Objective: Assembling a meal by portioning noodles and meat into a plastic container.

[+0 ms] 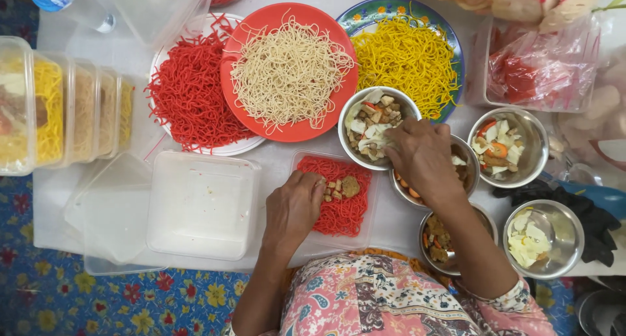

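You were topping the red noodles in the tub [339, 205], near centre on the table [391, 225]. Your left hand [295, 209] pinched brown bits there; your right hand [420, 156], fingers curled, picked from the steel bowl [375, 124]. Next called for a careful carry across.

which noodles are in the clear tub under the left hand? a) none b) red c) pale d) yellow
b, the tub by the left hand holds red noodles topped with brown bits; the yellow noodles and pale noodles lie on plates farther back.
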